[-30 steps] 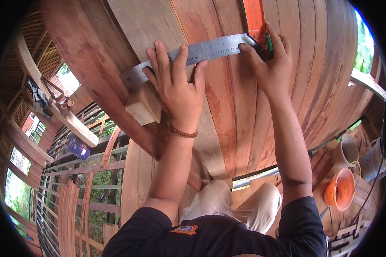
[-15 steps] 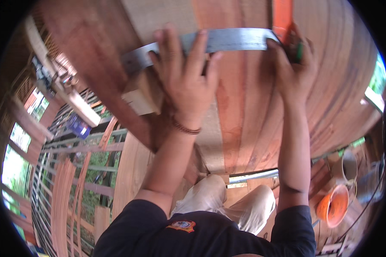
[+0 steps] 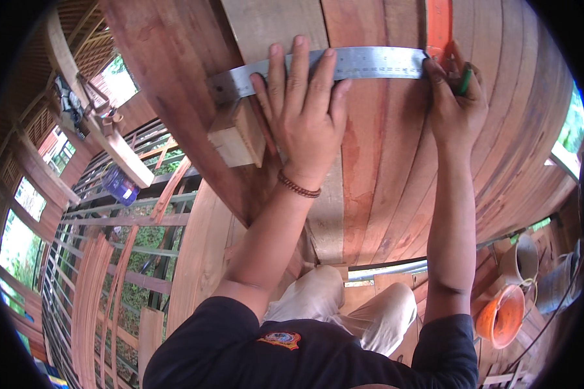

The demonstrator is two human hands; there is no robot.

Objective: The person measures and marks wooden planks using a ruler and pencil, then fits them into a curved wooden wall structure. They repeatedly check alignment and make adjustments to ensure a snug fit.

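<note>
A steel ruler [image 3: 379, 63] lies across reddish-brown wooden planks [image 3: 360, 142]. My left hand [image 3: 305, 113] rests flat over its left part, fingers spread. Under the ruler's left end, against the planks, sits a small pale wooden block [image 3: 237, 137]. My right hand [image 3: 457, 104] is closed at the ruler's right end, with the thumb near its tip. A slim green pencil-like stick [image 3: 464, 80] shows between its fingers. Just above that hand, a flat orange strip [image 3: 438, 29] meets the ruler's end; its upper part leaves the picture.
An orange bucket [image 3: 501, 316] stands at the lower right beside a grey bucket [image 3: 520, 258] and a blue container [image 3: 558, 282]. On the left are an open slatted frame, loose timber strips [image 3: 91, 311], a beam [image 3: 126, 155] and a dark blue tub [image 3: 120, 187].
The view has shifted slightly, so ruler, block and hands appear farther right. The blur has cleared. My left hand stays spread on the ruler, and my right hand remains at its right end.
</note>
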